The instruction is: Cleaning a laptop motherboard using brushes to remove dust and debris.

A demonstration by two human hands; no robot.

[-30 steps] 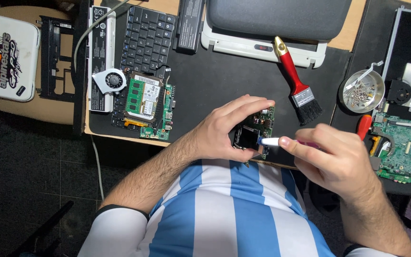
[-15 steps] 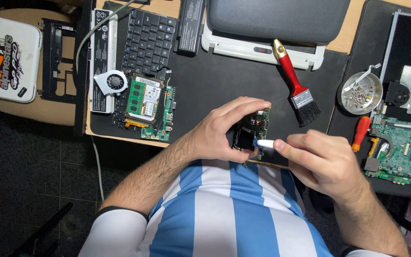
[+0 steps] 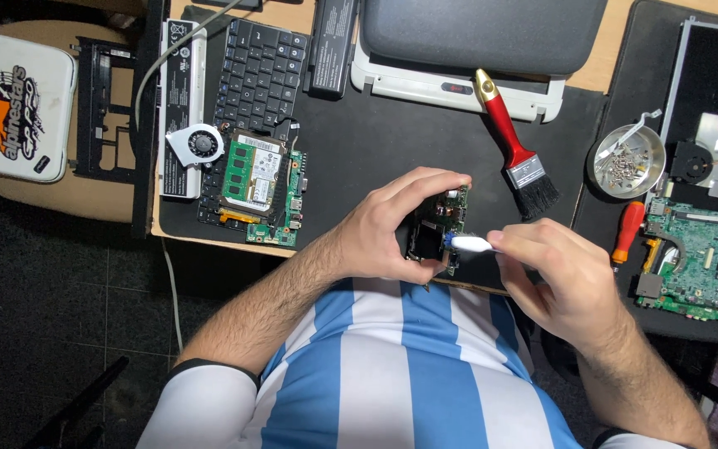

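Closest to the camera, above a blue-and-white striped shirt point(image 3: 392, 366), the left hand point(image 3: 388, 229) is closed around a small green circuit board point(image 3: 442, 223), thumb below and fingers curled over its top edge, holding it tilted above the near edge of the worktop point(image 3: 376, 141). The right hand point(image 3: 563, 278) pinches a white-tipped tool point(image 3: 469, 244) whose blue end touches the board's face.

Just beyond, on the black mat, a red-handled brush point(image 3: 513, 145) lies diagonally, bristles toward the person. To the left, a second green board with a memory module point(image 3: 261, 187) rests on a black keyboard point(image 3: 255, 75), with a small round fan point(image 3: 201, 143) beside it. To the right sit a red-handled screwdriver point(image 3: 629, 229), another green motherboard point(image 3: 695, 258) and a metal dish of screws point(image 3: 629, 160). Farthest back lies a grey laptop shell point(image 3: 475, 41).
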